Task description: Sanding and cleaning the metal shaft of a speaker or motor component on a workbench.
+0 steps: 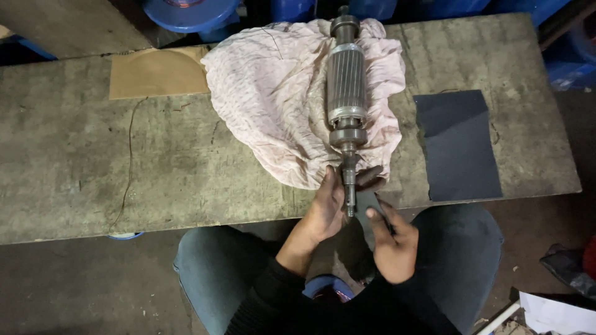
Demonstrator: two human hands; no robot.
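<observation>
Head view. A motor rotor (346,93) lies on a crumpled pale pink cloth (279,105) spread over a worn grey workbench (93,161). The rotor is dull grey steel: a ribbed, finely slotted cylindrical core in the middle, a darker collar at each end of the core, and a thin shaft sticking out past each collar. Its long axis runs almost straight from 12 o'clock to 6 o'clock, the far shaft end pointing at 12 near the bench's back edge, the near shaft end pointing at 6 and overhanging the front edge of the bench.

The left hand (328,208) sits at the near shaft, at its 9 o'clock side, fingers curled partway with the thumb laid along the shaft; it appears to grip the shaft loosely, though the fingers behind are hidden. The right hand (394,242) is at 4 o'clock from the shaft tip, closed on a dark strip of abrasive sheet (367,208) that is pressed against the shaft.

A larger dark sheet of sandpaper (459,146) lies flat at 3 o'clock from the rotor, well apart from the cloth. A tan sheet of paper (155,73) lies at 9 o'clock, its edge tucked under the cloth. Blue drums (186,12) stand beyond the bench at 12 o'clock.
</observation>
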